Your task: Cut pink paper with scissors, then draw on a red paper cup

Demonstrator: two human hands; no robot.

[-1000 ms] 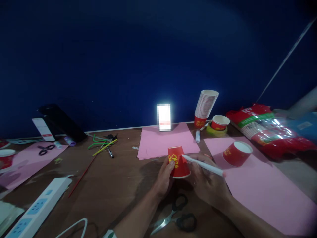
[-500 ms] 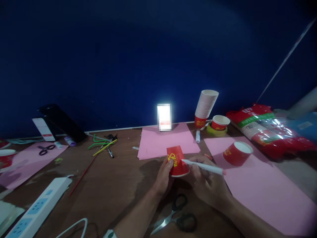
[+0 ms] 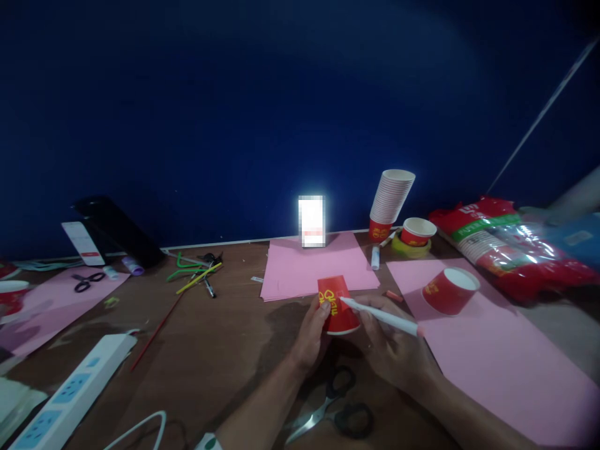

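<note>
My left hand (image 3: 310, 334) grips a red paper cup (image 3: 344, 315) with yellow lettering, its thumb on the front and its rim facing down toward me. In my right hand (image 3: 391, 340) is a white marker pen (image 3: 384, 317), its tip against the cup's side where a faint small outline shows. A reddish pen cap (image 3: 394, 295) lies just beyond the right hand. Below the hands, a pair of scissors (image 3: 330, 409) with black handles rests on the brown table (image 3: 225, 350).
Pink paper sheets (image 3: 290, 275) lie behind the cup, with a lit phone (image 3: 312, 222) standing there. To the right are another red cup (image 3: 450, 290), a tall cup stack (image 3: 391, 203) and a red plastic bag (image 3: 497, 244). A power strip (image 3: 75, 394) sits at left.
The marker tip has shifted slightly left along the cup's side, and the right hand has tilted a little. The pen cap shows more fully now. The left hand still holds the cup.
</note>
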